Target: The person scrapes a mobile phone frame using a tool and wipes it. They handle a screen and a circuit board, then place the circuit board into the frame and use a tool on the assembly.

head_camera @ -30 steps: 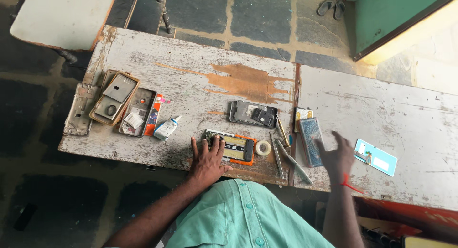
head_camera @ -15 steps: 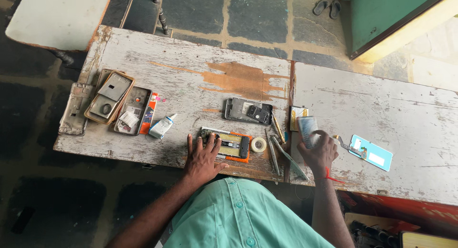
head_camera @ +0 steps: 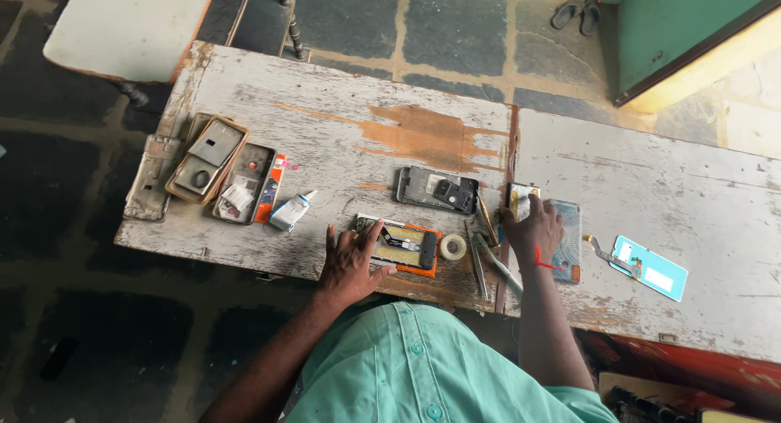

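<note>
My left hand [head_camera: 351,259] lies flat on the left end of an opened phone [head_camera: 404,246] in an orange frame near the table's front edge. My right hand [head_camera: 534,226] rests with fingers spread on a pale blue phone panel [head_camera: 568,228]; a small yellow-and-white part [head_camera: 521,198] shows just beyond its fingertips. A red thread circles that wrist. Between the hands lie a roll of tape [head_camera: 453,246] and some slim metal tools [head_camera: 486,256]. A dark phone back frame [head_camera: 437,189] lies just beyond.
The worn white wooden table [head_camera: 325,122] joins a second board [head_camera: 700,195] on the right. At the left are stacked phone parts [head_camera: 207,159], another opened phone [head_camera: 246,183] and a glue tube [head_camera: 290,211]. A light blue card [head_camera: 651,267] with a metal tool lies far right.
My right hand moved left from near the blue card onto the pale blue panel. The metal tool now lies by the card. My left hand stayed on the orange-framed phone.
</note>
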